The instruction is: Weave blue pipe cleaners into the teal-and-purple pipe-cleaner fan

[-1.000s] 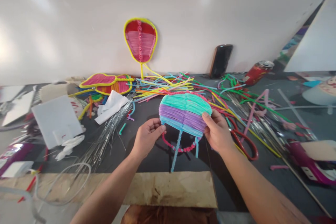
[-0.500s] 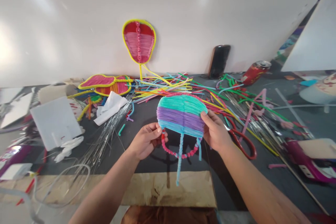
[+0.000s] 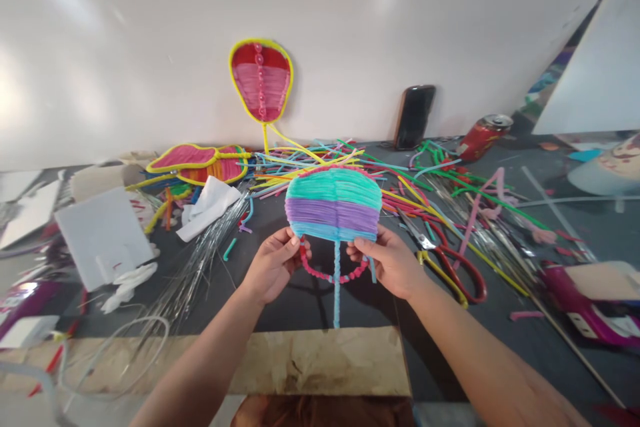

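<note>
Between my two hands is a rounded pipe-cleaner craft piece [image 3: 334, 203] with green, purple and light blue bands. Its lower part is an unfilled hoop twisted in red and pink, and a twisted light blue stem [image 3: 337, 293] hangs down the middle. My left hand [image 3: 275, 260] is closed, pinching the hoop at the piece's lower left edge. At the lower right edge my right hand [image 3: 393, 260] is closed too, thumb in front, beside a short loose light blue end. The fingers behind the piece are partly hidden.
Red-and-yellow-handled scissors [image 3: 450, 260] lie right of my right hand. Loose pipe cleaners [image 3: 310, 160] spread behind. A yellow-edged pink piece [image 3: 261, 83] stands against the white board, near a phone [image 3: 415, 117] and a red can [image 3: 484, 137]. Purple glue guns [image 3: 575, 307] flank the table.
My right hand has slid from the piece's right side down to its lower right edge. The piece has shifted slightly left and up, and more of the scissors shows.
</note>
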Demonstrator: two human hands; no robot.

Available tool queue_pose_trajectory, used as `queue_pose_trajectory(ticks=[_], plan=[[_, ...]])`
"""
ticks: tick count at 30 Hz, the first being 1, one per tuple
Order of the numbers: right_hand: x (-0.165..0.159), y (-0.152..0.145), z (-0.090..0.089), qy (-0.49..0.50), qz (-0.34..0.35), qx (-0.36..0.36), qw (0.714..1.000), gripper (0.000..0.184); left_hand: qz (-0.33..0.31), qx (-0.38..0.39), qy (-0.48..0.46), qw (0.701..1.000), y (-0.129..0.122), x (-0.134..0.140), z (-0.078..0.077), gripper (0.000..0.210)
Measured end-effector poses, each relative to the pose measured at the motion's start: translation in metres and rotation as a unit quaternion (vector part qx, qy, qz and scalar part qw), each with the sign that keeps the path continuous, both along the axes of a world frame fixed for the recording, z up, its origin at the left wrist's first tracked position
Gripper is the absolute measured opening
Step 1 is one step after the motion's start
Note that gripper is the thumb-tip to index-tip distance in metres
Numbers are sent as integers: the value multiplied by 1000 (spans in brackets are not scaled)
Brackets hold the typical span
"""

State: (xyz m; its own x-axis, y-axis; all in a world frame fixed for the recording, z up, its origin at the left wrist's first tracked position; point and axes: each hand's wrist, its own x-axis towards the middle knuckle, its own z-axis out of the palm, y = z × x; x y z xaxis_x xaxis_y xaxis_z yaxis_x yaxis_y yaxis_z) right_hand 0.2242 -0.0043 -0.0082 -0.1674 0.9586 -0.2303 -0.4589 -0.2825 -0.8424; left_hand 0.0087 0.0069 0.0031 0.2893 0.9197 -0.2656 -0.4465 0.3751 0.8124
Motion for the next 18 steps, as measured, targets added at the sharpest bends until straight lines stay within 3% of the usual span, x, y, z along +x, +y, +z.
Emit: queue_pose_trajectory(ticks=[4,8,13,18], plan=[[-1,-2,-1,-44,-33,29,998,26,1,2,36,999,0,3,-1,22],[-6,-6,-1,-59,-10,49,997,25,16,4,39,999,-2,8,-3,32],[-12,-9,-2,-65,36,35,997,29,57,-10,63,996,-5,11,-4,36],[-15,-8,-6,-66,13,20,998,27,66,-14,80,995,-7,12,-4,31]])
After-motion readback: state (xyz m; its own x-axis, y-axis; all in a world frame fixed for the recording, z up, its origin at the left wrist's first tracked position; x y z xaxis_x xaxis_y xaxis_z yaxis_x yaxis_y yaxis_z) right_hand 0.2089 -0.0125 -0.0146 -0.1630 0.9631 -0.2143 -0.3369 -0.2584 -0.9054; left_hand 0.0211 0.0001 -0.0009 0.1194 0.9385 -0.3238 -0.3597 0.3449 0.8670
